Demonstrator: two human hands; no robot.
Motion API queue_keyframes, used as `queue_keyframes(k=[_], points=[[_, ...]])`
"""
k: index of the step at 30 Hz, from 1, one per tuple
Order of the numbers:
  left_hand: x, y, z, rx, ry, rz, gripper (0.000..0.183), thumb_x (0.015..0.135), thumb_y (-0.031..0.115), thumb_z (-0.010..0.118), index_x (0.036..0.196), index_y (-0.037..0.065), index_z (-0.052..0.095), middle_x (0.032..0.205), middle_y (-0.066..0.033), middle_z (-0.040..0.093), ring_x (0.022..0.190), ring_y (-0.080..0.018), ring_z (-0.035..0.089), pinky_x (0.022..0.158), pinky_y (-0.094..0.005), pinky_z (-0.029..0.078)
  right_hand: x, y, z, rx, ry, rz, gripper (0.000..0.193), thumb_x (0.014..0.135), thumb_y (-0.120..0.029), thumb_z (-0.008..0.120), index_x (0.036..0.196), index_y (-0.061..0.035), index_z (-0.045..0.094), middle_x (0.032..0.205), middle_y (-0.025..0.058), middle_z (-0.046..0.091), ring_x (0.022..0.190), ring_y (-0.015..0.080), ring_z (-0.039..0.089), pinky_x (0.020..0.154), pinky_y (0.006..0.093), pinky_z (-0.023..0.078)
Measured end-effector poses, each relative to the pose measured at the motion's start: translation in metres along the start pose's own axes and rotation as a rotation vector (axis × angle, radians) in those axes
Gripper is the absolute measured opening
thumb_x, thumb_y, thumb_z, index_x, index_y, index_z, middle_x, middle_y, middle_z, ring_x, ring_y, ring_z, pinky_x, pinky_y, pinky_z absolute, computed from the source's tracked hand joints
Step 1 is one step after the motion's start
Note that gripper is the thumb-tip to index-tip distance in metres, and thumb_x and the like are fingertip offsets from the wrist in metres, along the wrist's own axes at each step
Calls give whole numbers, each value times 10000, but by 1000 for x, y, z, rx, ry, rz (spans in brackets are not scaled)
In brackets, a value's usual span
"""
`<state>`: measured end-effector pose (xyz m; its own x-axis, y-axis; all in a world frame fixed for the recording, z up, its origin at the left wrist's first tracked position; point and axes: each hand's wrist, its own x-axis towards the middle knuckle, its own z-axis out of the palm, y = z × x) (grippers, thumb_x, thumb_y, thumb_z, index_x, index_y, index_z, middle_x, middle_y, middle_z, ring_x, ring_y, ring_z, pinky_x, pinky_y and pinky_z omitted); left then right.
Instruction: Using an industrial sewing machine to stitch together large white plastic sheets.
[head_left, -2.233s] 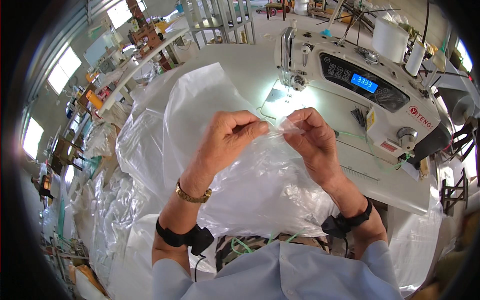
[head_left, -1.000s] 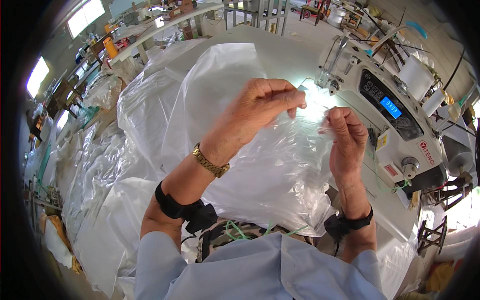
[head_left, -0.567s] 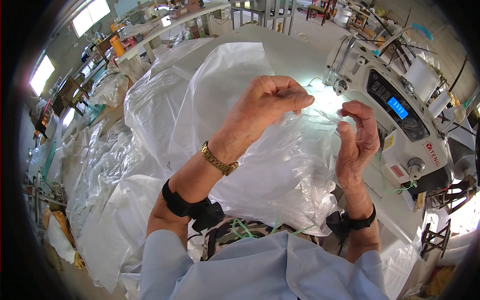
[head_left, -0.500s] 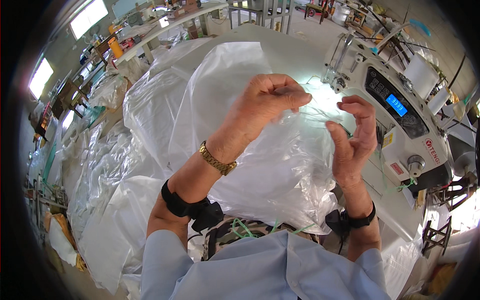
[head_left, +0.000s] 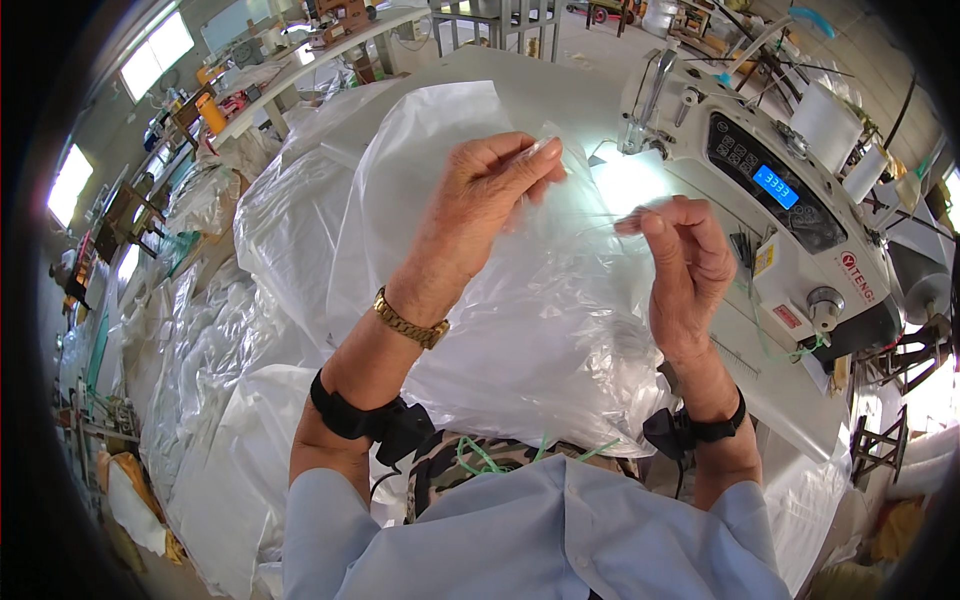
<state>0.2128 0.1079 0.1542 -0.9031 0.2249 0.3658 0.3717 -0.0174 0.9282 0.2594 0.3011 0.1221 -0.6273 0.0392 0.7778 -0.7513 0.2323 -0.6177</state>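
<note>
A large sheet of clear plastic film point(head_left: 530, 340) is bunched over the table in front of me and spills down to the left. My left hand point(head_left: 490, 185) pinches its upper edge between thumb and fingers, raised above the table. To the right, the thumb and fingertips of my right hand point(head_left: 690, 265) are pressed together on another part of the film's edge. Between the two hands the film hangs in thin, shiny folds. A white sewing machine point(head_left: 780, 190) with a lit blue display stands just beyond my right hand, its lamp brightening the needle area.
The grey machine table point(head_left: 560, 90) extends behind the film. White thread cones point(head_left: 826, 125) stand at the right. More crumpled film point(head_left: 190, 360) is heaped at the left. At the back left, a workbench point(head_left: 310, 70) holds tools and an orange bottle point(head_left: 210, 113).
My right hand's fingers, apart before, have closed on the film and moved left. My left hand has moved left and slightly up with its pinch kept. The view has shifted slightly.
</note>
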Motion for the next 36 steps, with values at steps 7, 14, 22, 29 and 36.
queue_keyframes(k=[7, 14, 22, 29, 36], points=[[6, -2, -3, -34, -17, -71, 392, 956, 388, 590, 801, 35, 664, 617, 51, 476, 524, -14, 370, 442, -187, 284, -1, -2, -7, 320, -28, 81, 63, 983, -99, 535, 989, -36, 534, 905, 122, 641, 902, 193, 647, 773, 319, 510], [39, -25, -30, 172, 105, -31, 383, 940, 403, 604, 776, 66, 681, 581, 71, 447, 507, -14, 366, 435, -187, 271, -19, -37, -44, 243, -203, -137, 64, 946, -145, 591, 972, -89, 573, 876, 136, 672, 884, 291, 687, 850, 409, 502], [129, -43, -172, 536, 307, 281, 302, 918, 439, 614, 860, 167, 731, 597, 120, 425, 486, 15, 315, 430, -173, 229, -118, -51, -125, 16, -653, 144, 122, 853, -167, 694, 822, -84, 610, 675, 53, 654, 581, 234, 612, 592, 390, 462], [159, 35, -299, 844, 696, 338, 364, 885, 474, 628, 952, 136, 744, 684, 72, 494, 635, -43, 434, 582, -216, 370, -303, -36, -221, -821, -909, 899, 131, 863, -194, 617, 863, -82, 684, 778, 108, 679, 751, 314, 666, 652, 431, 502], [138, 95, -268, 702, 691, 457, 426, 876, 497, 633, 1070, 131, 728, 912, 52, 622, 699, -53, 471, 645, -212, 392, -236, -69, -197, -821, -1099, 876, 256, 847, -343, 656, 891, -101, 726, 914, 91, 713, 885, 277, 679, 762, 391, 523]])
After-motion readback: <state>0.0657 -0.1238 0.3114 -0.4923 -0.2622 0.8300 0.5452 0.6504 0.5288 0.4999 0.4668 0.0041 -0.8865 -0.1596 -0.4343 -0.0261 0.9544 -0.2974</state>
